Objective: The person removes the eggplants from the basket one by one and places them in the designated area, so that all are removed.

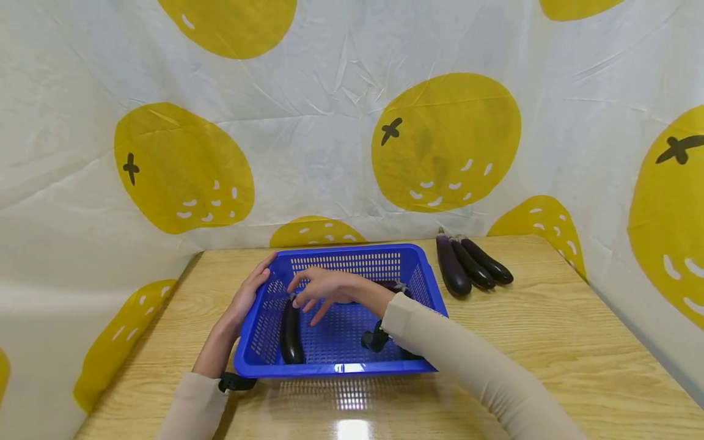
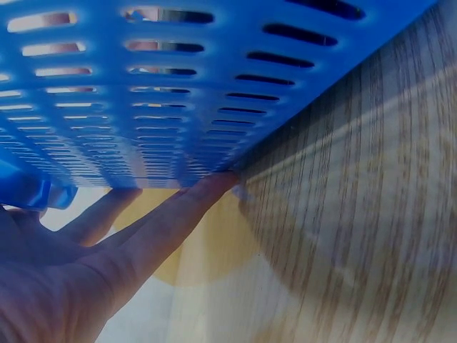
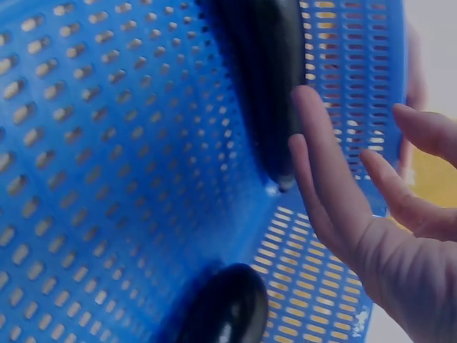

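A blue perforated basket point(image 1: 341, 369) stands on the table. My left hand point(image 1: 245, 298) rests along the outside of its left wall near the back corner; in the left wrist view that hand point(image 2: 107, 268) has straight fingers touching the basket wall point(image 2: 168, 107). Inside, a dark eggplant point(image 1: 291, 336) lies lengthwise along the left wall. Over its stem end hovers my right hand point(image 1: 327, 287), fingers spread and holding nothing. In the right wrist view this hand point(image 3: 378, 239) is beside an eggplant point(image 3: 268, 86), contact unclear, and another eggplant point(image 3: 227, 307) shows below. My right arm partly hides other eggplants.
Three eggplants point(image 1: 467, 263) lie side by side on the wooden table point(image 1: 550, 330), behind and to the right of the basket. A white sheet point(image 1: 313, 153) with large yellow fruit prints hangs at the back and sides.
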A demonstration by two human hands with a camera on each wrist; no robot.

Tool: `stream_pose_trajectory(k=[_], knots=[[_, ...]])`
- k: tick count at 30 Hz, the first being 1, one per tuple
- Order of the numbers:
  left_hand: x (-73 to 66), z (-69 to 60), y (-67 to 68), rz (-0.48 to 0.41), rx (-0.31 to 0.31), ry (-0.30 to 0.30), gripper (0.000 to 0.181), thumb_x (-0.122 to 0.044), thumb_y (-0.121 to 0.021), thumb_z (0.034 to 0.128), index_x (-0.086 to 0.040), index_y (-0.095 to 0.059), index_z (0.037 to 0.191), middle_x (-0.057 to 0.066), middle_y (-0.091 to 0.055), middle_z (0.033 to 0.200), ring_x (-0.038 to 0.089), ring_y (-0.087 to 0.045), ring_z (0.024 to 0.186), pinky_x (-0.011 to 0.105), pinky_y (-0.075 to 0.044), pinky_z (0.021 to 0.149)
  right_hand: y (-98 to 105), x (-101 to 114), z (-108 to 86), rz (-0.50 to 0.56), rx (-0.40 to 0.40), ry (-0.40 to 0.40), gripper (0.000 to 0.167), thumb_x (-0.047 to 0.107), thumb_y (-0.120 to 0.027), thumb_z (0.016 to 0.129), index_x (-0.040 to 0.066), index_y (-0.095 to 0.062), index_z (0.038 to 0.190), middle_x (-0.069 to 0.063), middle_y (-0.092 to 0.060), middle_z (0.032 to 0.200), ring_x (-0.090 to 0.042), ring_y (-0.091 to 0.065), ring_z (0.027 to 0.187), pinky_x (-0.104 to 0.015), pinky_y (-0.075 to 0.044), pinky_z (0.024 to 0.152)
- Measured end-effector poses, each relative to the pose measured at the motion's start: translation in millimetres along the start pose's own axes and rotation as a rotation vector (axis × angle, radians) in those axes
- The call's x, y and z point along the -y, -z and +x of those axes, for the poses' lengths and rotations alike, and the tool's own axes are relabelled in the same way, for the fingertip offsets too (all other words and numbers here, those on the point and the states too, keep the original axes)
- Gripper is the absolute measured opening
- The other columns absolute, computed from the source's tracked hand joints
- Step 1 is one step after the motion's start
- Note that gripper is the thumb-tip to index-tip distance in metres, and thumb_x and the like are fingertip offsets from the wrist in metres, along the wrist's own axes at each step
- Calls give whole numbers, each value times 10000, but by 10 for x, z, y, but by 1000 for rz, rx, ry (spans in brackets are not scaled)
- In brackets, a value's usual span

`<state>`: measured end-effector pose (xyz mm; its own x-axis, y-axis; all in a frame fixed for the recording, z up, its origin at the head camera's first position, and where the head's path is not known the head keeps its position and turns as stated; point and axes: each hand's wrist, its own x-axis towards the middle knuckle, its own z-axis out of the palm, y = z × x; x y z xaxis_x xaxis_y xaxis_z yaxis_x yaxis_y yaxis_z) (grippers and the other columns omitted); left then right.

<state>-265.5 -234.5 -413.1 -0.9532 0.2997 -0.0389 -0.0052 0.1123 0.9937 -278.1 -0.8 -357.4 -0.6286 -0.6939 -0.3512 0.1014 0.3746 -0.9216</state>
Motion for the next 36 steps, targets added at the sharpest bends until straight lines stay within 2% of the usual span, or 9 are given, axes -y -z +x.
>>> stream_pose_trajectory(k=[7,12,23,29,36], knots=[[4,3,3,-5,-7,-3,549,-399,-221,1142,-336,-99,1674,115,-125,1744,454,-236,1557,660,-293,1192,-62,-88,61,3,50,-33,445,19,-663,964,-13,-550,1393,-155,-645,1217,-488,-590,1255,-548,-611,844],[8,7,5,-17,2,2,545,-399,-223,1143,-341,-105,1672,104,-116,1746,463,-223,1562,684,-287,1183,-92,-133,89,25,104,-67,425,7,-652,952,24,-563,1366,-169,-645,1207,-453,-603,1212,-570,-598,872],[16,10,5,-23,8,-2,552,-403,-230,1142,-331,-101,1674,105,-111,1747,462,-201,1569,694,-262,1191,-110,-252,143,52,171,-102,543,-17,-626,955,98,-508,1472,-170,-635,1114,-411,-634,1100,-568,-605,843],[18,6,1,-24,6,-3,550,-394,-231,1143,-326,-105,1674,107,-109,1747,465,-197,1569,697,-261,1188,-117,-284,153,57,208,-107,544,-2,-635,964,138,-536,1480,-214,-611,1153,-379,-639,1054,-571,-604,843],[8,13,-1,-15,-2,-12,546,-382,-229,1144,-320,-113,1674,108,-105,1748,464,-185,1572,693,-249,1193,-123,-284,147,55,219,-111,532,20,-637,975,133,-542,1487,-162,-642,1171,-369,-647,1064,-561,-606,845]])
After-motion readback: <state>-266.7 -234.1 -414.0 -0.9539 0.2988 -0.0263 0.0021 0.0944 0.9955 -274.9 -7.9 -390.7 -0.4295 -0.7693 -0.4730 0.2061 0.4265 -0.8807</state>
